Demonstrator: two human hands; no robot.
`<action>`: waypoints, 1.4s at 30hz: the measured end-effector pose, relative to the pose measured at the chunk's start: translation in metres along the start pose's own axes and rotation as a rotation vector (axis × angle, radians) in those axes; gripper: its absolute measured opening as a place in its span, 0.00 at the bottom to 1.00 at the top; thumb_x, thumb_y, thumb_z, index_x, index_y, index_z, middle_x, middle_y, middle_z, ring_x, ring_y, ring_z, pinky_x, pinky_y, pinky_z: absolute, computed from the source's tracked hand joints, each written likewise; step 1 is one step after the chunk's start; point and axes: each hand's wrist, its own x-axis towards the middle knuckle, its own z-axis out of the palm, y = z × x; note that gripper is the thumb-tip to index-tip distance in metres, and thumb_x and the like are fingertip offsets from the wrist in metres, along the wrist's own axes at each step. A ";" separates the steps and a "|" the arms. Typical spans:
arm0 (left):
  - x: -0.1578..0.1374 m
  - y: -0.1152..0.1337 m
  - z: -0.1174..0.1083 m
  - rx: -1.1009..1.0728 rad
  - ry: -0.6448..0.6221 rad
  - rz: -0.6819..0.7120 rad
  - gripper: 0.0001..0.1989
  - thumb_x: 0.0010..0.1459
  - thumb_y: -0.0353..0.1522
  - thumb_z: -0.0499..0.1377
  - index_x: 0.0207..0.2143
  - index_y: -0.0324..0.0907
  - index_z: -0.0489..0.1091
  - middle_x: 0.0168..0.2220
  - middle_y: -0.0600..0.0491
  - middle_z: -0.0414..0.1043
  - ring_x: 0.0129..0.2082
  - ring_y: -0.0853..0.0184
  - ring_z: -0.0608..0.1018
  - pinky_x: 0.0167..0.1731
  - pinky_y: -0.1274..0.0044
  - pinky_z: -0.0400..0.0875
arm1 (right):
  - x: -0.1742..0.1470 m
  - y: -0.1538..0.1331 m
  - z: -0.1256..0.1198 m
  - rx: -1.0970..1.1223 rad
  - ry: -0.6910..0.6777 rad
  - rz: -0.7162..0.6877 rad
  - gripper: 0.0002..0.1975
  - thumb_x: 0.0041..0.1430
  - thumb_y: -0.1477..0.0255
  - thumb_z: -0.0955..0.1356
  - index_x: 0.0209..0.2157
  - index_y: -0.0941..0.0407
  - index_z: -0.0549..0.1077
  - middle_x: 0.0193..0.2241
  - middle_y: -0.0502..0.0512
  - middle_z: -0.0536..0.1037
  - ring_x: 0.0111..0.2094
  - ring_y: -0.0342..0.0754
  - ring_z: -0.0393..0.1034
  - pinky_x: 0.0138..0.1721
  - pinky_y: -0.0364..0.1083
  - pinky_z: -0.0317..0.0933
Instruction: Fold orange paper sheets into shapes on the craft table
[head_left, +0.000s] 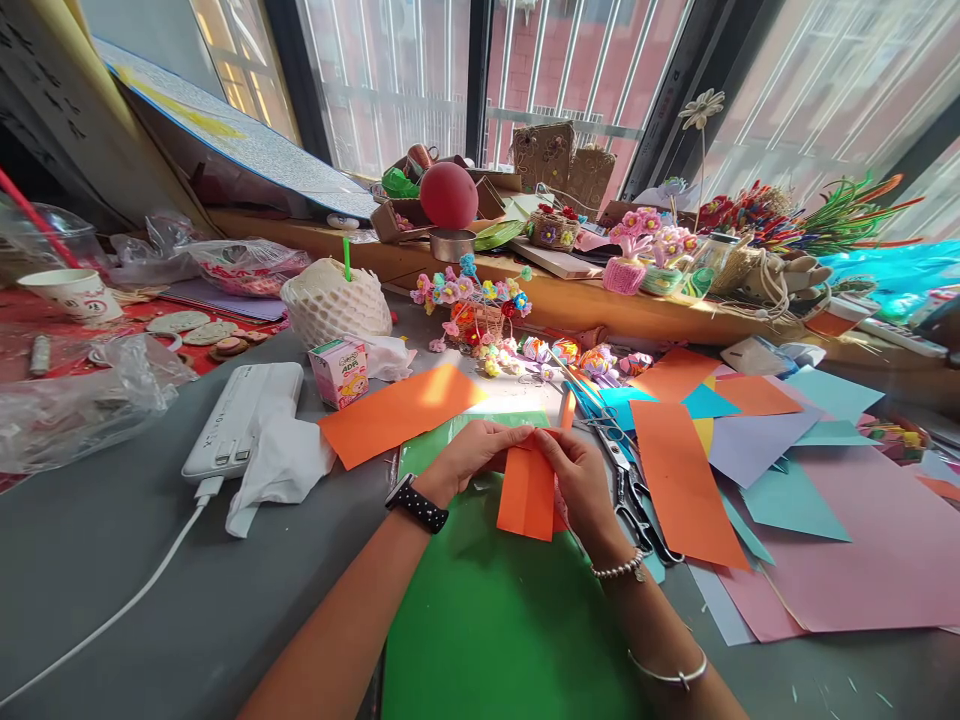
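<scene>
Between my two hands is a creased strip of orange paper [526, 500], held at its upper edge above a green mat [465, 620]. My left hand [476, 455] pinches the top left of the strip, its thumb near the other thumb. My right hand [577, 475] grips the upper right side. Some of the fingers are hidden behind the paper. Close to my right hand lie scissors [626, 480] with dark handles. A larger orange sheet [405, 410] rests past my left hand, and another orange piece [682, 480] lies to the right of the scissors.
Coloured paper sheets [877, 540] overlap on the right. To the left are a white power bank [244, 415] with a cable, a crumpled tissue [281, 470] and a small pink carton [339, 375]. Craft flowers [480, 310] and a wrapped coconut [337, 305] stand farther back, below the cluttered windowsill.
</scene>
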 end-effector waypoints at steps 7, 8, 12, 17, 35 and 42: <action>-0.001 0.002 0.001 -0.001 -0.002 0.001 0.20 0.40 0.44 0.62 0.27 0.35 0.73 0.24 0.50 0.73 0.26 0.67 0.73 0.28 0.77 0.65 | 0.000 -0.001 0.000 -0.027 0.008 0.002 0.14 0.49 0.61 0.65 0.30 0.57 0.73 0.27 0.54 0.76 0.31 0.49 0.69 0.32 0.46 0.63; -0.001 0.002 0.002 -0.003 -0.004 0.002 0.19 0.40 0.44 0.62 0.27 0.35 0.73 0.24 0.50 0.72 0.26 0.67 0.73 0.28 0.77 0.65 | 0.000 -0.001 0.000 -0.036 0.009 0.001 0.14 0.49 0.61 0.65 0.30 0.57 0.73 0.27 0.54 0.76 0.31 0.49 0.69 0.31 0.46 0.62; -0.001 0.002 0.002 -0.014 -0.016 0.008 0.17 0.40 0.43 0.62 0.23 0.36 0.72 0.22 0.52 0.72 0.23 0.70 0.71 0.27 0.78 0.65 | 0.000 -0.002 -0.001 -0.076 0.018 -0.011 0.13 0.49 0.61 0.65 0.30 0.57 0.73 0.26 0.53 0.75 0.30 0.48 0.68 0.31 0.45 0.62; -0.001 0.002 -0.001 -0.022 -0.048 -0.006 0.17 0.40 0.42 0.63 0.26 0.36 0.73 0.25 0.51 0.73 0.27 0.67 0.73 0.31 0.76 0.66 | 0.000 -0.003 0.000 -0.091 0.048 -0.020 0.14 0.49 0.61 0.65 0.29 0.57 0.72 0.26 0.53 0.75 0.29 0.48 0.68 0.30 0.45 0.61; -0.003 0.005 0.001 -0.046 -0.041 -0.045 0.14 0.38 0.38 0.65 0.24 0.36 0.70 0.25 0.53 0.72 0.27 0.70 0.73 0.31 0.78 0.65 | 0.000 0.000 0.000 -0.035 0.057 -0.024 0.12 0.49 0.62 0.65 0.28 0.56 0.72 0.26 0.52 0.73 0.29 0.46 0.66 0.29 0.44 0.61; -0.002 0.004 0.001 0.047 0.005 0.066 0.14 0.37 0.38 0.64 0.20 0.36 0.69 0.22 0.54 0.68 0.25 0.71 0.71 0.28 0.79 0.64 | 0.001 -0.003 0.000 -0.050 0.053 -0.006 0.12 0.49 0.62 0.65 0.28 0.57 0.72 0.27 0.53 0.74 0.29 0.47 0.66 0.29 0.44 0.61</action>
